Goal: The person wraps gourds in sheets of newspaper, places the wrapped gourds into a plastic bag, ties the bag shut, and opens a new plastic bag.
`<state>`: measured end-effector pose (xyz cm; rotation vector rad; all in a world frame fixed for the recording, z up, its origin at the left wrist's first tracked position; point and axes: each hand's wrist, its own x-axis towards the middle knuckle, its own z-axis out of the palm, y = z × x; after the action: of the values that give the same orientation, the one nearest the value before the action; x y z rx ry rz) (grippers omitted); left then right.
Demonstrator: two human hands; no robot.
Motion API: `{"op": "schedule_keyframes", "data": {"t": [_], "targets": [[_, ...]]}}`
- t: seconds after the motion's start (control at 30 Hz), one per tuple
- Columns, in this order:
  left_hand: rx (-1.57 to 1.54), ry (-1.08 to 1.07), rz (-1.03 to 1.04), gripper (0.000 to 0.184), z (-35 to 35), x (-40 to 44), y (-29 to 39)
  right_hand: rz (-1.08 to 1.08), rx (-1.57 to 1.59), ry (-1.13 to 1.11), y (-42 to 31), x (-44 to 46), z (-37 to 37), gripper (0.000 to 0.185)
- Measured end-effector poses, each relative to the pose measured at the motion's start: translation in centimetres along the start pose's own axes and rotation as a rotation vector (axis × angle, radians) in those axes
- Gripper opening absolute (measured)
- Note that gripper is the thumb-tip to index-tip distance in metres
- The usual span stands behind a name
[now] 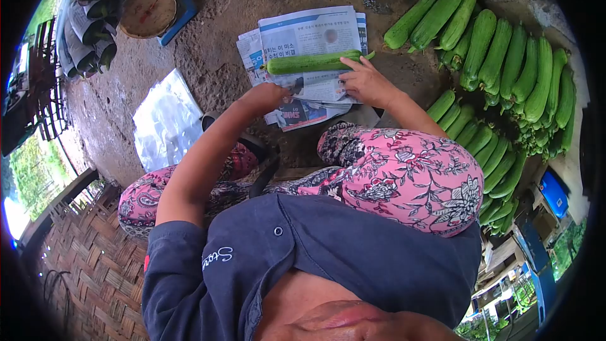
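Observation:
A long green luffa (309, 63) lies crosswise on a printed newspaper sheet (344, 25), on top of a small stack of newspaper on the ground. My left hand (270, 98) is closed at the near left edge of the paper, its fingertips pinching the sheet. To the right, my right hand (369, 83) rests over the paper with its fingers stretched apart, some of them touching the luffa near its stem end. Below the luffa, part of the paper's near edge lies between both hands.
Many luffas (517, 69) are piled in rows on the right. Clear plastic bags (165, 123) lie on the left. A blue weighing scale (151, 12) stands at the upper left, beside newspaper-wrapped luffas (95, 19). A woven bamboo surface (95, 259) is at the lower left.

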<state>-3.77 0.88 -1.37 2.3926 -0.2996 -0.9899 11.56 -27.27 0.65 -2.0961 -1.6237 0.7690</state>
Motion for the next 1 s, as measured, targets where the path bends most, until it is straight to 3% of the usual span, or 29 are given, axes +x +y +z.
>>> {"op": "schedule_keyframes", "data": {"t": [0.27, 0.37, 0.47, 0.77, 0.87, 0.97, 1.0], "targets": [[0.013, -0.029, -0.058, 0.027, -0.7, -0.5, 0.7, 0.014, 0.133, 0.106, 1.3, 0.6, -0.3, 0.013], [0.009, 0.168, 0.085, 0.026, -1.2, -1.1, 1.6, 0.033, 0.192, 0.152, 1.8, 1.1, -0.2, 0.019], [0.011, 0.185, 0.004, 0.02, -2.2, -0.5, 2.6, 0.053, 0.233, 0.182, 1.7, 1.4, -0.4, 0.022], [-0.097, 0.274, 0.11, 0.011, -4.9, 0.9, 0.4, 0.11, 0.247, 0.146, 1.2, 1.5, -0.7, 0.023], [-0.038, 0.602, 0.336, 0.013, -5.2, 1.9, -0.7, 0.11, 0.268, 0.16, 0.8, 1.7, -1.5, 0.022], [-0.082, 0.625, 0.183, 0.016, -5.2, 2.8, -1.3, 0.15, 0.366, 0.256, 0.2, 1.9, -2.2, 0.022], [-0.197, 0.527, 0.079, 0.017, -5.5, 3.1, -1.5, 0.158, 0.376, 0.329, -0.6, 2.0, -2.6, 0.023]]}}
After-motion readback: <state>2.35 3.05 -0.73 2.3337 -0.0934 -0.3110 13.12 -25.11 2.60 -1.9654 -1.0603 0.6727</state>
